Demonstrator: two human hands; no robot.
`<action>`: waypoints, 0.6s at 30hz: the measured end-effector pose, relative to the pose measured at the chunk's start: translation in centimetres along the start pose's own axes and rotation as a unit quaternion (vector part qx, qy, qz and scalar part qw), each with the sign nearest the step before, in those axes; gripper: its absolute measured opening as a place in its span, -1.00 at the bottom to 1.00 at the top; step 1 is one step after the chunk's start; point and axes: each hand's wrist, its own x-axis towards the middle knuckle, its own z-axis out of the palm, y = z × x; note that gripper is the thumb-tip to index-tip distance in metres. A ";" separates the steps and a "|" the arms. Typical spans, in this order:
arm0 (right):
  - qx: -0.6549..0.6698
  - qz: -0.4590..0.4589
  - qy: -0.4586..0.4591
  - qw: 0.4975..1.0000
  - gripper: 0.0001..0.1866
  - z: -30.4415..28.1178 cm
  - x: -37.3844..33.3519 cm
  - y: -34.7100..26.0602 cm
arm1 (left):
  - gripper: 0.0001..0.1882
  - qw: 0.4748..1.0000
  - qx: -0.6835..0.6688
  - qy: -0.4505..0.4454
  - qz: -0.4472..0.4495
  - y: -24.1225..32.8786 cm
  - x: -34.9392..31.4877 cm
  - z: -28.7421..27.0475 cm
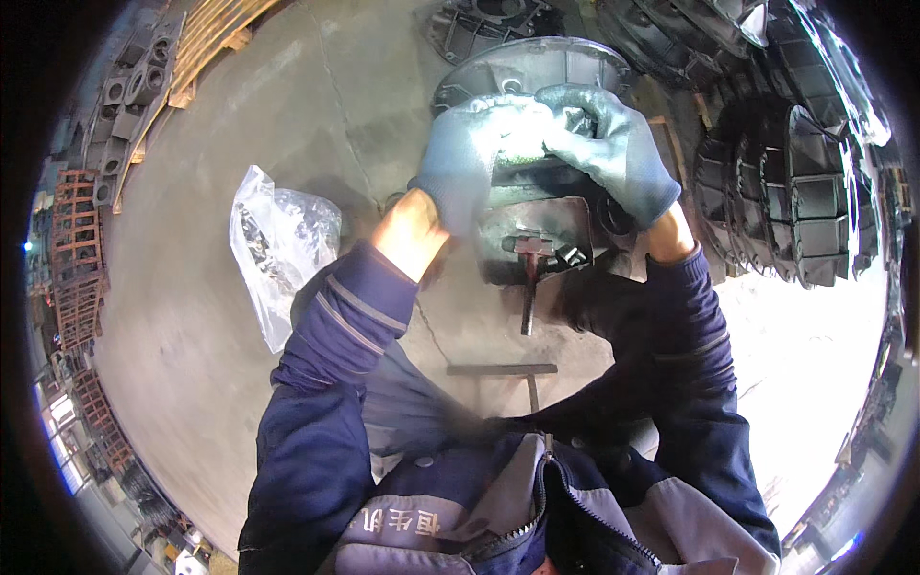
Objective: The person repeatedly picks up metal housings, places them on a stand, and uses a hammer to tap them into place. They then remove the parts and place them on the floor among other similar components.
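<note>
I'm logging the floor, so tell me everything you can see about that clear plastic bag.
The clear plastic bag lies crumpled on the grey concrete floor, to the person's left and apart from both gloved hands. It looks thin and glossy, part filled with small dark pieces too blurred to identify. Its lower end tapers flat. Nothing touches it but the floor.

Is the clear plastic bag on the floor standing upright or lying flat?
Lying flat. The clear plastic bag is spread crumpled on the concrete floor, left of the left hand, with small dark parts showing through it. What they are, cannot tell.
</note>
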 end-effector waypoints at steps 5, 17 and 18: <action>-0.141 -0.036 0.050 0.988 -0.49 -0.6 -0.9 1.4 | -0.77 0.999 0.000 -0.032 0.006 -1.8 0.8 0.8; -0.069 0.002 0.104 0.992 -0.62 -2.3 -3.7 1.1 | -0.79 0.991 0.122 -0.020 0.044 -2.4 1.4 3.6; -0.070 -0.005 0.109 0.992 -0.59 -2.4 -3.8 1.1 | -0.78 0.987 0.148 -0.024 0.049 -2.4 1.4 3.7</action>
